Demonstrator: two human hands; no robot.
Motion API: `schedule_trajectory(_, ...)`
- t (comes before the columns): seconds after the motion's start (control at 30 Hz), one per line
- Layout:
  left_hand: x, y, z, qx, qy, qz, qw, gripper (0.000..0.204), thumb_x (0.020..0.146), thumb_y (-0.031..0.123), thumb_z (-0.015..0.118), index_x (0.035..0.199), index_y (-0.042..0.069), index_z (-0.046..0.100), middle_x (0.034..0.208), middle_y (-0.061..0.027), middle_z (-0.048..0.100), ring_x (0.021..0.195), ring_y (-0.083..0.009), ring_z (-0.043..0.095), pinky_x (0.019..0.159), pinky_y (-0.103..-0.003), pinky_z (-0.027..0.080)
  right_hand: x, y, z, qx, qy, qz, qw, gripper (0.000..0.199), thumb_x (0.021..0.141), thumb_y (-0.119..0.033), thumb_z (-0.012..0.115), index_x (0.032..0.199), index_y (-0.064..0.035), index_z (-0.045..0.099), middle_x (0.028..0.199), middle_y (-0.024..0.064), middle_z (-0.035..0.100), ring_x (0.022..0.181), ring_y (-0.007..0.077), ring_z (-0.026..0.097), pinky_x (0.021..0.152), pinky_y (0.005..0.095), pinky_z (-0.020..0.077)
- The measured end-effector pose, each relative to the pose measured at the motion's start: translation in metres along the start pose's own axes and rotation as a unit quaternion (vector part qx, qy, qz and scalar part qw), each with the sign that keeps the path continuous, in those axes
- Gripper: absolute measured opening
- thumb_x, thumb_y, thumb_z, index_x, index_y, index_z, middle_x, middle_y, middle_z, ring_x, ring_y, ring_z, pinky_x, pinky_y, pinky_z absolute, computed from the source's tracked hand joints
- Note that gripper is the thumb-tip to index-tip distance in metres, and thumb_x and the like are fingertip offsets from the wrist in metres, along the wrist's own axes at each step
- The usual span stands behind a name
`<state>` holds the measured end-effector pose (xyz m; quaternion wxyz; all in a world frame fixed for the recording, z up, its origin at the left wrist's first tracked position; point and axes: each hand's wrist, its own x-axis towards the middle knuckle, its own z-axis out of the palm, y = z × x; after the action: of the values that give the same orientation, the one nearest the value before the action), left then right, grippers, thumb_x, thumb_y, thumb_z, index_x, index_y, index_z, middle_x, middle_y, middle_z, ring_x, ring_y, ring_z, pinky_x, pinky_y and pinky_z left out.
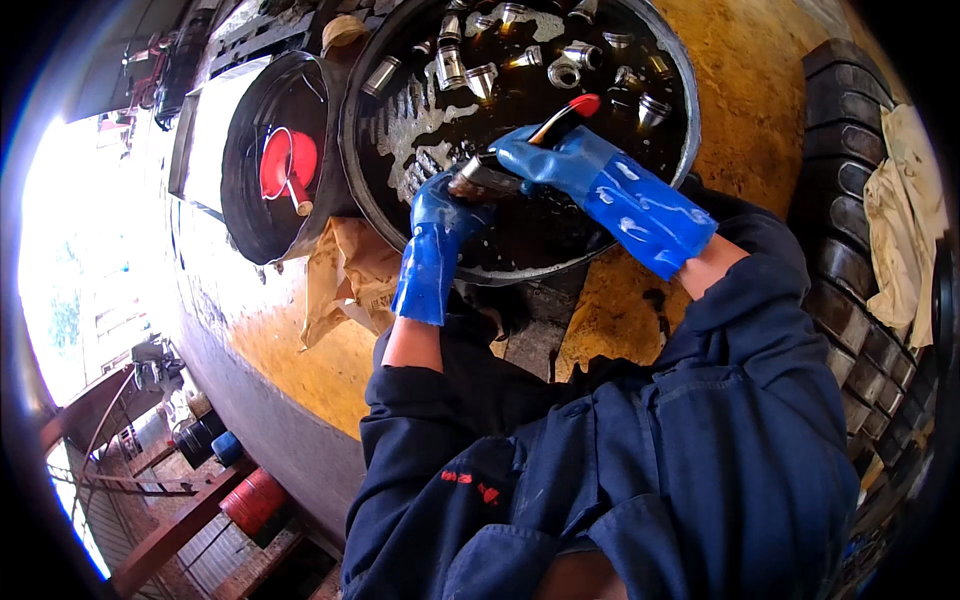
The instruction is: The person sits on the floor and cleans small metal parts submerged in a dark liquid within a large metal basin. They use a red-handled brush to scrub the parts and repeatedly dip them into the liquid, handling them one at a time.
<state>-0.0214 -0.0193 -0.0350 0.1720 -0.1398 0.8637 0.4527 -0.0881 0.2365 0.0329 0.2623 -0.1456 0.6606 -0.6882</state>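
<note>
Both my hands wear blue rubber gloves over the near part of a large round tub (350,180) of dark liquid. My left hand (437,208) is closed around a dark, shiny metal piece (485,180), partly hidden by the gloves. My right hand (560,158) grips a brush (584,106) with a red-tipped handle pointing up and away. Its bristle end is hidden near the metal piece. Farther in the tub lie several shiny metal pipe fittings (451,68), some tubular and some branched, with pale foam (405,130) around them.
Left of the tub stands a smaller black basin (245,190) holding a red dipper (280,165). A torn brown paper sack (350,270) lies below it. Large black tyres (845,190) with a beige cloth (905,220) stand at the right. A red drum (258,505) is at lower left.
</note>
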Motion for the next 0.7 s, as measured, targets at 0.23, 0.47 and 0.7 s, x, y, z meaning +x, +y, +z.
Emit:
schedule_trajectory(0.23,-0.007,0.041,-0.003,0.121,-0.010,0.061,0.991,0.056,0.071,0.026,0.089,0.123,0.013,0.072,0.111,-0.0080,0.078,0.103,-0.0193,0.074,0.092,-0.033,0.058,0.007,0.013,-0.019,-0.078,0.017,-0.034,0.996,0.043,0.101,-0.045,0.062,0.086,-0.0052,0.069,0.068,0.0028,0.061,0.064,0.0135,0.058,0.065,0.0335,0.0477)
schedule_trajectory(0.47,-0.005,0.040,-0.005,0.105,0.060,0.076,0.990,0.050,0.070,0.019,0.090,0.116,0.011,0.074,0.107,-0.0061,0.078,0.096,-0.0166,0.074,0.090,-0.032,0.060,-0.016,-0.017,-0.011,-0.200,0.086,0.057,0.974,0.031,0.097,-0.037,0.068,0.116,-0.0129,0.075,0.096,0.0066,0.075,0.088,0.0159,0.069,0.087,0.0345,0.0551)
schedule_trajectory(0.7,-0.022,0.042,-0.035,-0.356,0.116,0.110,0.921,0.036,0.084,-0.006,0.077,0.119,-0.001,0.069,0.107,-0.0114,0.076,0.088,-0.0213,0.073,0.077,-0.035,0.061,-0.063,0.034,0.001,-0.394,0.082,-0.126,0.907,0.021,0.093,-0.027,0.071,0.109,-0.0122,0.073,0.100,0.0118,0.075,0.092,0.0335,0.073,0.082,0.0414,0.0595)
